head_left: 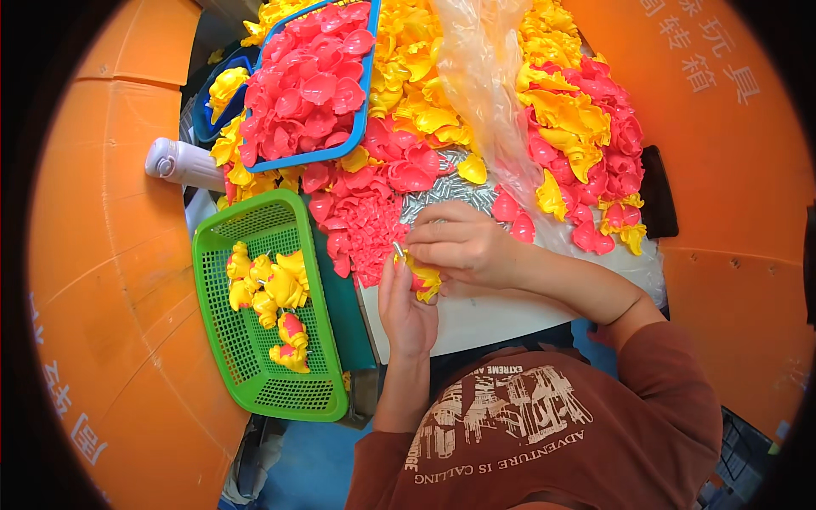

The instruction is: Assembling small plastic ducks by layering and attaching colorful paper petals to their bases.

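Observation:
Close together over the near edge of the white work surface (476, 319), both hands are on one small yellow and pink plastic toy (424, 279). My left hand (410, 313) holds it from below, thumb and fingers closed. From above, my right hand (472, 246) reaches across with its fingers bent and pinched at the toy's top. A shiny metal pin (399, 250) stands up by the left fingertips; the right fingers partly hide the toy. Just beyond the hands lie a heap of metal pins (450, 189) and a pile of small pink parts (367, 219).
At left, a green mesh basket (234, 336) holds several yellow and pink toys. A blue-rimmed tray (308, 159) of pink shells stands behind it. Yellow parts (408, 76) and clear plastic film (484, 76) cover the back. A lilac bottle (191, 164) and orange panels (110, 229) flank the table.

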The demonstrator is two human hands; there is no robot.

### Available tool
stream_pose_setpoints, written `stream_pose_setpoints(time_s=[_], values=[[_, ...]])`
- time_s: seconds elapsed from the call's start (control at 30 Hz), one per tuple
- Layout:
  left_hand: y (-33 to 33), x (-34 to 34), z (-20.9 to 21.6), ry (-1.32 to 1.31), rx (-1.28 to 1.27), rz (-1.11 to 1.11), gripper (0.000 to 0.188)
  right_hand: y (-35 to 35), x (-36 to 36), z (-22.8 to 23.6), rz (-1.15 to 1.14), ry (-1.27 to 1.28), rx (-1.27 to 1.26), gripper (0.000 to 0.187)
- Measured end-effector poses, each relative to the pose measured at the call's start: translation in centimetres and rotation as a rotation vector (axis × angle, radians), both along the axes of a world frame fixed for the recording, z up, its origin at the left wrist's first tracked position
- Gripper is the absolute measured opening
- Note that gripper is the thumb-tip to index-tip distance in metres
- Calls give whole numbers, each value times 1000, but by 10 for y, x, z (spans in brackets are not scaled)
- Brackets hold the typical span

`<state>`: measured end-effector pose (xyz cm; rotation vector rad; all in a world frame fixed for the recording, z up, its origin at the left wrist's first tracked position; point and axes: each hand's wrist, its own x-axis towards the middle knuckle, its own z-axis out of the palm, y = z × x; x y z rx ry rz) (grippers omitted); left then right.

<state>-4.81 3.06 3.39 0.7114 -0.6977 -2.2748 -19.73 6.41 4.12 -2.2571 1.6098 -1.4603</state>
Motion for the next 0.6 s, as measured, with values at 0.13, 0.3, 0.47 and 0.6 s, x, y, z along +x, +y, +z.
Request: stream_pose_setpoints(time_s=[0.13,0.3,0.47,0.6], values=[[-5,10,-8,6,-10,-48,30,3,-2,-12,71,-132,68,16],[-6,4,-7,-76,-31,-131,30,7,-16,-16,178,-841,675,17],[-11,7,-16,-15,91,-121,30,1,-14,-7,113,-724,620,32],[-15,3,-12,-56,176,9,33,-1,-45,-17,-240,-213,399,43]])
